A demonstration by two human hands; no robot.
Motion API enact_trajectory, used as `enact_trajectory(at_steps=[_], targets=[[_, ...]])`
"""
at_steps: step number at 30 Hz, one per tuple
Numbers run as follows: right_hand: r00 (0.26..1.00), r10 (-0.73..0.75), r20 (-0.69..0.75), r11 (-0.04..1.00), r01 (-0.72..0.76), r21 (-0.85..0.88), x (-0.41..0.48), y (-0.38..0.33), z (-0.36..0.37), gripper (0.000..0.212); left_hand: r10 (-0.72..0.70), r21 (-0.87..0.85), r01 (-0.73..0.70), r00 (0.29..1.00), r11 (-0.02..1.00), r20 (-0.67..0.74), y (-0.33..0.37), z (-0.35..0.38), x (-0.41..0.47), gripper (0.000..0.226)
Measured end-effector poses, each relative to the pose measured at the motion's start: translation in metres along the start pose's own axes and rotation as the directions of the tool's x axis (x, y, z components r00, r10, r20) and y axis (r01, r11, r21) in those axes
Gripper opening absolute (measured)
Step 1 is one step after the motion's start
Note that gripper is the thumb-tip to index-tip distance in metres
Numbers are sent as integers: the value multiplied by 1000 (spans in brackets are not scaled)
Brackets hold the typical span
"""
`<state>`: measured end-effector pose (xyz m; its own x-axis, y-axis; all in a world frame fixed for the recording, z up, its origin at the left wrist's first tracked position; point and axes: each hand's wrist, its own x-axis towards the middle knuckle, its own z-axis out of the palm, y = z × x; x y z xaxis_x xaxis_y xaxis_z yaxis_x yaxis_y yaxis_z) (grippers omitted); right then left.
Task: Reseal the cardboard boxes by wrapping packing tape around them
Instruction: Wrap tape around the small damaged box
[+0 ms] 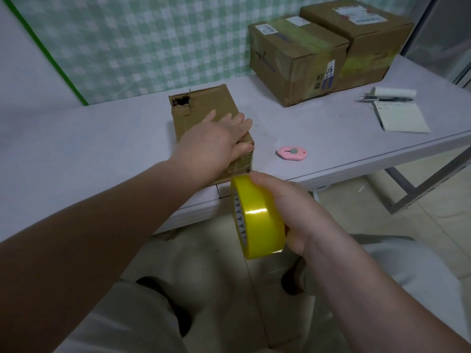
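Label [328, 75] (middle box [293, 59]) reads "U6"; left hand [216, 142] flat on small box [200, 107], right hand [289, 208] grips tape [257, 217].

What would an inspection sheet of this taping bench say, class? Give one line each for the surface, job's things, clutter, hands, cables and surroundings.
Surface: pale table; the small box stands at its near edge.
Job's things: small box has a torn hole at a far corner; yellow tape roll; nearer large box and farther large box side by side at the back.
Clutter: pink cutter, notepad, pen.
Hands: left hand lies flat on the small box; right hand grips the tape roll.
Cables: nothing seen.
Surroundings: green checked wall, tiled floor.
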<state>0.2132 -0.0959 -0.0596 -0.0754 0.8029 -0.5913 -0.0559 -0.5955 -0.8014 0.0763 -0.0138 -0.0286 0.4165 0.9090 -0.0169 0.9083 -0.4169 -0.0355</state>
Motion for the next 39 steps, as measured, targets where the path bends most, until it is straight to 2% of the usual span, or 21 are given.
enact_trajectory(at_steps=[2,5,11,19,22,23,24,25,26,27,28,29,30,31,32,33,34,35,37,39], targets=[[1000,-6,24,1000,6,-7,0,0,-1,49,11,57,-10,999,998,-31,0,3,0,54],[998,-35,51,999,37,-36,-2,-2,-3,37,28,125,-17,996,992,-88,2,7,-3,54],[996,-77,47,994,81,-80,-2,-7,-4,35,23,120,-10,994,993,-103,3,10,-5,57],[994,-109,-4,986,108,-124,-1,-9,3,50,97,-27,-96,995,995,39,-10,0,-14,56],[993,-113,-13,984,110,-139,-3,-9,6,52,84,-108,-71,989,992,124,-13,-10,-20,61],[994,-112,-14,984,109,-143,-3,-9,7,51,58,-171,-41,994,984,95,-11,-12,-26,64],[994,-107,-12,984,104,-145,-5,-8,8,50,5,-258,-4,1000,966,3,-9,-12,-35,65],[995,-98,-9,985,96,-144,-5,-7,9,49,-84,-345,28,985,938,-148,-6,-10,-46,62],[996,-89,-6,986,88,-141,-6,-5,9,47,-205,-422,57,926,905,-316,-2,-5,-58,53],[997,-81,0,988,80,-136,-7,-4,10,44,-342,-510,91,839,855,-424,4,0,-71,41],[997,-73,12,989,74,-125,-8,-2,11,42,-476,-624,128,767,771,-431,11,6,-83,28],[997,-63,34,991,66,-114,-9,0,13,40,-589,-745,183,740,641,-325,19,11,-90,20],[997,-52,61,993,59,-106,-11,1,16,40,-651,-843,258,747,472,-136,27,17,-94,23],[995,-45,91,993,54,-101,-12,2,18,42,-638,-890,342,766,302,78,34,23,-95,32],[992,-41,120,994,53,-101,-12,2,21,44,-567,-911,395,781,122,263,39,27,-95,39],[989,-41,139,992,57,-111,-12,2,23,45,-479,-908,411,784,-77,395,41,28,-94,43],[989,-46,138,988,65,-143,-12,2,23,45,-397,-879,393,786,-270,473,42,28,-93,43],[992,-60,112,976,82,-203,-11,1,23,44,-347,-845,355,795,-400,498,41,28,-92,40],[990,-144,5,913,135,-386,-6,-5,17,45,-300,-808,294,819,-511,489,40,28,-89,37],[947,-297,-121,815,185,-550,6,-10,5,48,-291,-783,277,819,-556,495,43,29,-87,34]])
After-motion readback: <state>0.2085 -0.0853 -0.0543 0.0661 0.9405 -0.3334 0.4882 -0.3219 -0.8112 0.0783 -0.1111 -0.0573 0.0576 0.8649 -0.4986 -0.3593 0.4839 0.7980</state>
